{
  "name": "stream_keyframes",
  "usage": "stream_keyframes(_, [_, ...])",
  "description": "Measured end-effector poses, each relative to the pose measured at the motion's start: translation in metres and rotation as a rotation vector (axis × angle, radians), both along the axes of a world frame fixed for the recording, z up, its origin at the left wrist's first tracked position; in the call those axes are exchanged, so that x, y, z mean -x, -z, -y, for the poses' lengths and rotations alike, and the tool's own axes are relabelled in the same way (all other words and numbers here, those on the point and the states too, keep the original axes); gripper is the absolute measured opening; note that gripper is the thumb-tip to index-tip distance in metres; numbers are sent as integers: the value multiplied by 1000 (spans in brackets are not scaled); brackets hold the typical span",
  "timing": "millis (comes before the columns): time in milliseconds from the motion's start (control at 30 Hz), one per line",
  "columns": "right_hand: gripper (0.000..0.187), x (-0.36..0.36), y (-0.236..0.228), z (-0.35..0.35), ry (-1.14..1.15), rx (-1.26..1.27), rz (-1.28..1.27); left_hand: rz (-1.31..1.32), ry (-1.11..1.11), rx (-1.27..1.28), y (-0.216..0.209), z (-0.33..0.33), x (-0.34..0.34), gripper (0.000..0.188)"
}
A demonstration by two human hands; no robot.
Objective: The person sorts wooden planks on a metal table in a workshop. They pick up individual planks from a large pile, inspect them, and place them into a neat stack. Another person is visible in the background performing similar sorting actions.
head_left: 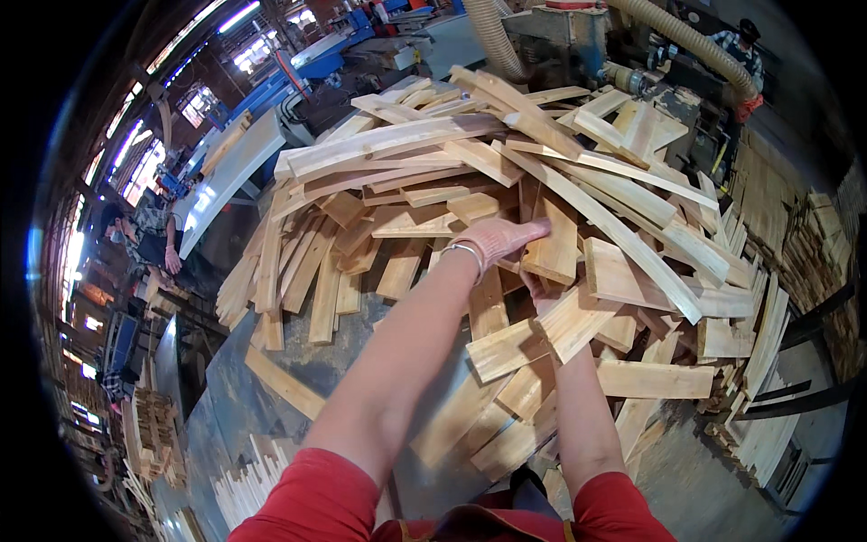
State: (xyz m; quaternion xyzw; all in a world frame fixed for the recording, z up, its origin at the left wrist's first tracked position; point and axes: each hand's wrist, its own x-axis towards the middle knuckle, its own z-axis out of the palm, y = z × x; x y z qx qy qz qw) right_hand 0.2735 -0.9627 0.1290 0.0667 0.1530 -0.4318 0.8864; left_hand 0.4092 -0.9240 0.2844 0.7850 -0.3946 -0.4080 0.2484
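Observation:
A big heap of loose, pale wooden boards (pixel 388 163) lies criss-crossed in front of me. My left hand (pixel 501 240), in a pinkish glove with a light band at the wrist, reaches into its middle. It grips a short wooden board (pixel 557 237) that is tilted up, the thumb lying across its face. Below that board's lower end is my right hand (pixel 537 291), mostly covered by boards, so its fingers do not show clearly. Over my right wrist lies another short board (pixel 575 323). A further board (pixel 508 350) slants just left of it.
The heap rests on a grey metal surface (pixel 339 357). Thin pale strips (pixel 257 474) stand at lower left, and stacked boards (pixel 158 429) lie beyond. Two people, one at the left (pixel 149 239) and one at the far right (pixel 745 54), are nearby. Ribbed hoses (pixel 492 41) hang by machinery at the back.

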Motion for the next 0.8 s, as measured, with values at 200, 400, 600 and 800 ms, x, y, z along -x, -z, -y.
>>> stream_keyframes(200, [55, 24, 37, -13, 7, 75, -20, 140, 66, 85, 34, -21, 6, 81])
stream_keyframes(400, [58, 98, 1, -130, -217, 727, -770, 377, 3, 161, 40, -158, 57, 79])
stream_keyframes(600, [51, 126, 49, -208, -151, 153, -382, 139, -20, -8, 16, -239, 94, 88])
stream_keyframes(800, [61, 123, -8, -212, -337, -26, -256, -110, -7, 36, 18, -220, 78, 70])
